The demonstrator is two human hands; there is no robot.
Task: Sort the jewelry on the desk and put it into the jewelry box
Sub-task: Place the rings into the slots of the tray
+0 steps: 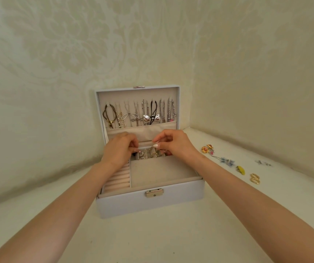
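Head view, read left to right with the clock face centred on the pale lavender leatherette jewelry box point(125, 205), which stands open on the white desk point(152, 240), its lid upright at twelve o'clock. At nine o'clock inside the tray, a column of pink padded ring rolls point(117, 179) appears unfilled. Just above it the left hand point(120, 150) hovers with fingers curled down toward the row of small rear compartments point(152, 153); whether it grasps anything cannot be told. The lid lining carries a full row of hung gold, pearl and silver necklaces point(139, 114), their ends tucked into a beige pocket. The rear compartments hold small sparkling and gold pieces. The large beige velvet compartment point(158, 173) at the tray's centre holds nothing, and a silver metal clasp point(154, 193) sits on the front wall at six o'clock. The right hand point(175, 145) is poised over the same rear row with thumb and fingertips drawn together; any item between them is too small to confirm. On the desk at two to three o'clock of the box, well apart from it, lie the unsorted pieces: round gold-and-pink earrings point(207, 149), a blue flower cluster point(227, 161), a yellow piece point(241, 170), a pair of gold hoop earrings point(254, 179) and small pale blue pieces point(263, 162). Judged progress: necklaces done, earrings partly stored, five loose groups left.
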